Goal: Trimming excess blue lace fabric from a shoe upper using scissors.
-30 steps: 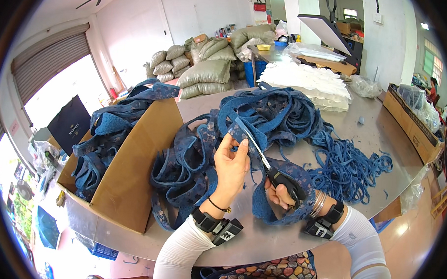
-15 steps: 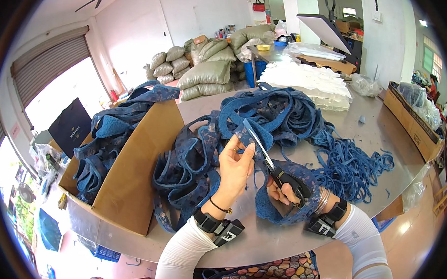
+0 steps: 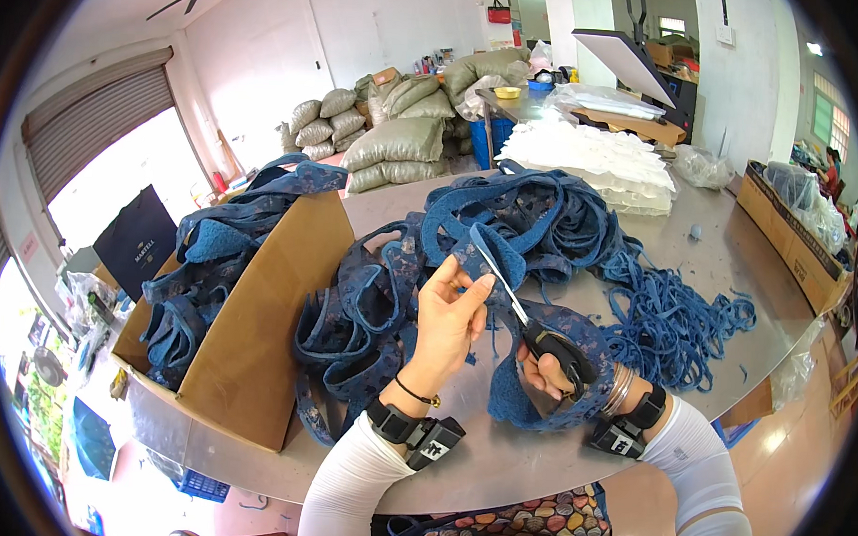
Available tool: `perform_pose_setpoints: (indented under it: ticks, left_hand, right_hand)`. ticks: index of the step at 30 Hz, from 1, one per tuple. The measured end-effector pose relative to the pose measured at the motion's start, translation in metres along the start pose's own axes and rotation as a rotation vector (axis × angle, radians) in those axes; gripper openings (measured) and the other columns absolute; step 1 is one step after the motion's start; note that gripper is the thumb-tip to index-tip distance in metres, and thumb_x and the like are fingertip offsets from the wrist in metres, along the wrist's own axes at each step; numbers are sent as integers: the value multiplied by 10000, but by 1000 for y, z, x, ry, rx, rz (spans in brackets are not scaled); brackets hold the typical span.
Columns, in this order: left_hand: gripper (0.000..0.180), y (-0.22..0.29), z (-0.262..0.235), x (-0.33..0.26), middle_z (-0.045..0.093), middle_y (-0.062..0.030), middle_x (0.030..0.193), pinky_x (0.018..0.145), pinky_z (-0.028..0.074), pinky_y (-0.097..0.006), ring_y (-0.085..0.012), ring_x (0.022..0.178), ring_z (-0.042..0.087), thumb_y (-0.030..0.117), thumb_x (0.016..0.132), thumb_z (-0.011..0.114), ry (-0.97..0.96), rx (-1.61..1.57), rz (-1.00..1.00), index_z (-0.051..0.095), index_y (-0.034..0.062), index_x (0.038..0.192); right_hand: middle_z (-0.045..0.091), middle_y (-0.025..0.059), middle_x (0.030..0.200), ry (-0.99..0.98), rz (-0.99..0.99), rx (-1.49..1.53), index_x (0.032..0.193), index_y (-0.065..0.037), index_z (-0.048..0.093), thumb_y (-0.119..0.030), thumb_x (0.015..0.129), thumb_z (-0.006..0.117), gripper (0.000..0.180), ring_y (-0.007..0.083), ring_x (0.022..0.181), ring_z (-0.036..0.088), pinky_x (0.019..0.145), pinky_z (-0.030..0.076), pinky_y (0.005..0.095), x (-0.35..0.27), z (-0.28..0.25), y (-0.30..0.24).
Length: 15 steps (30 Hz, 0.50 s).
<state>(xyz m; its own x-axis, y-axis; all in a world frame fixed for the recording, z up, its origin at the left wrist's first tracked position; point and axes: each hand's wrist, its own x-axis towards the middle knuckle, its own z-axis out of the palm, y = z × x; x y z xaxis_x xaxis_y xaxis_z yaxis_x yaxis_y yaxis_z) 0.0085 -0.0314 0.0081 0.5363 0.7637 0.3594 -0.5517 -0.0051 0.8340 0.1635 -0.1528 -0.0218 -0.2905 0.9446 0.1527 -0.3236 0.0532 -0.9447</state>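
Note:
My left hand (image 3: 451, 311) pinches the edge of a blue patterned fabric strip (image 3: 491, 254) with fleecy backing. Black-handled scissors (image 3: 556, 353) are gripped in my right hand (image 3: 546, 374), their blades lying along the strip just right of my left fingertips. A loop of the strip hangs over my right wrist and down to the metal table. Beyond my hands lies a heap of the same strips (image 3: 544, 211), with more folds (image 3: 362, 303) to the left. Thin blue offcuts (image 3: 677, 324) are piled to the right of the scissors.
At the left stands a cardboard box (image 3: 266, 328) stuffed with more blue strips. A stack of white sheets (image 3: 589, 160) sits at the table's back, a long carton (image 3: 794, 238) of plastic-wrapped things at its right edge. Full sacks (image 3: 395, 144) are heaped behind the table.
The strip's free end by the blades has shifted slightly right and curled over more. My left hand has moved a little; the right hand keeps its hold on the scissors.

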Motion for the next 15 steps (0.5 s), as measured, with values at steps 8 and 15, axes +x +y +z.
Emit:
perform_pose_setpoints:
  ticks: [8,15]
  left_hand:
    - [96,11,-4,4,520,26,613,343,305,-179,-49,407,436,134,887,587,41,-222,-86,586,62,824]
    - [49,3,7,-1,516,21,692,347,312,-176,-32,418,428,80,876,593,38,-118,18,567,42,857]
  right_hand:
    - [507,19,639,-6,-72,-324,948,-14,494,-568,825,543,570,49,458,444,423,338,171,-3,12,-11]
    - [487,8,650,-1,-123,-359,953,-23,487,-645,793,516,643,64,499,441,464,353,185,1,17,-8]
